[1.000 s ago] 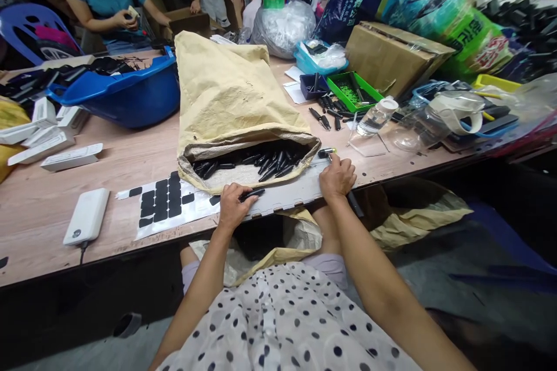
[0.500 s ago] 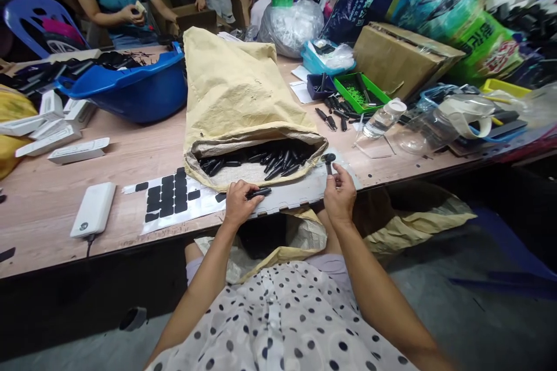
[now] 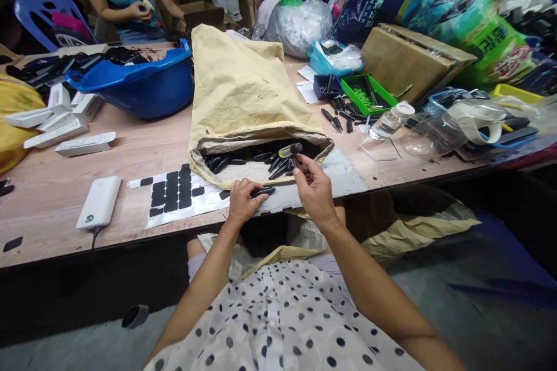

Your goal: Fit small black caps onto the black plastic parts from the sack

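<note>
My left hand [image 3: 243,200] rests at the table's front edge, its fingers closed on a slim black pen-like piece [image 3: 264,191] that lies along a grey-white board [image 3: 278,200]. In my right hand [image 3: 315,188] is a small hammer [image 3: 290,151], held upright by its handle; one end of its head is yellow-green, the other black. The hammer's head is in front of the mouth of a large yellow woven sack [image 3: 248,87]. Many similar black pieces [image 3: 221,162] lie inside the sack's opening.
Left of the sack stand a blue basin [image 3: 139,93], white boxes [image 3: 85,144], a white power bank [image 3: 99,203] and a sheet of black stickers [image 3: 172,191]. To the right are a green tray [image 3: 369,95], a clear bottle [image 3: 391,120] and a cardboard box [image 3: 411,64]. People sit or stand across the table.
My right hand has carried the hammer up and left, from beside the sack to before its mouth. My left hand still grips the black piece. The whole view has shifted slightly.
</note>
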`<state>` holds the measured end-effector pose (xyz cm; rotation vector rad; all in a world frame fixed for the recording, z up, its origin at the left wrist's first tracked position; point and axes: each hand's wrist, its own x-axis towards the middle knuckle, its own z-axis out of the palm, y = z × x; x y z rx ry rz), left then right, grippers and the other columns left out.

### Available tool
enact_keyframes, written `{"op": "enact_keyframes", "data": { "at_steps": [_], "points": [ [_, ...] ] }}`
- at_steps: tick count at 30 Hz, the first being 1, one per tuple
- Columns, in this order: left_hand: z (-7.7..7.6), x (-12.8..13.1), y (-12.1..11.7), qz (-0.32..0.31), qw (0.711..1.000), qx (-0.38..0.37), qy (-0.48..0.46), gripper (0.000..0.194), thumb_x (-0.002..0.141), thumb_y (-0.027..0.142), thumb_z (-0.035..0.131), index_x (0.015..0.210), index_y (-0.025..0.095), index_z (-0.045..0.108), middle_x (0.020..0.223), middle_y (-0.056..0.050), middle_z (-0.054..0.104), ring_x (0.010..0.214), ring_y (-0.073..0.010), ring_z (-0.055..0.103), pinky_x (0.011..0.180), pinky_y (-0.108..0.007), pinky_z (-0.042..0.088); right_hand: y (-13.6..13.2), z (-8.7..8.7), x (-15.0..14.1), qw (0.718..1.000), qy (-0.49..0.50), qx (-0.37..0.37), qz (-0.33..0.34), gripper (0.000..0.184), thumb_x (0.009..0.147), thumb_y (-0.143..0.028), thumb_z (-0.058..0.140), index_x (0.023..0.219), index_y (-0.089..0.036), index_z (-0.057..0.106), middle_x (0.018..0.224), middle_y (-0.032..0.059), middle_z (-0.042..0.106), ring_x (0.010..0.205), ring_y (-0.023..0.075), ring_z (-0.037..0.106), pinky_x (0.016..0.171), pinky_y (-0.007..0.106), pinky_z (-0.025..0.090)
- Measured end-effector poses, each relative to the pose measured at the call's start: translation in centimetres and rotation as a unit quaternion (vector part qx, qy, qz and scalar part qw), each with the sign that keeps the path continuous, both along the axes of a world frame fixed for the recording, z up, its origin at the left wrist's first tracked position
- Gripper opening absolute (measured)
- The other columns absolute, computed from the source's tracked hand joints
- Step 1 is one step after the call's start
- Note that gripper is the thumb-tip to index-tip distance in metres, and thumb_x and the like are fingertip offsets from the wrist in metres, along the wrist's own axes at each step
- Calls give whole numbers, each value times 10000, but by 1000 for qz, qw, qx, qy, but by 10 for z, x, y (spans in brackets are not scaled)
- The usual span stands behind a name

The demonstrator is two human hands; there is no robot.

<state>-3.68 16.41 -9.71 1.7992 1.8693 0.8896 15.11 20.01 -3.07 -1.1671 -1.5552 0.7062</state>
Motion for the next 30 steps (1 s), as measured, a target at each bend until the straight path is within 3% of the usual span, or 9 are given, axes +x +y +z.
{"op": "enact_keyframes", "data": {
  "at_steps": [10,17,22,30],
  "points": [
    [0,3,1,6,1000,-6,2,175,774,286,794,945,257,770,860,-32,616,885,-206,519,874,-358,420,-43,-35,0,985,-154,50,67,348,963,-226,458,1210,-172,697,990,93,681,928,185,651,850,303,539],
    [-1,1,0,-11,1000,-9,4,184,810,303,759,989,259,776,878,-40,619,903,-213,513,899,-371,419,-52,-41,-7,975,-190,94,60,372,1027,-237,406,1256,-162,689,953,100,662,879,182,633,824,297,526],
    [0,3,2,0,1000,-12,-3,152,795,275,755,944,276,781,871,-35,623,904,-217,512,902,-377,421,-52,-50,-8,968,-236,66,62,389,1004,-216,405,1257,-181,698,913,91,647,851,190,624,785,296,519],
    [1,5,3,7,1000,-18,-7,199,763,272,782,962,267,789,887,-39,634,924,-225,525,929,-392,423,-46,-40,0,977,-195,85,12,383,1020,-257,411,1242,-147,703,951,109,660,888,194,629,809,299,522]
  ]
}}
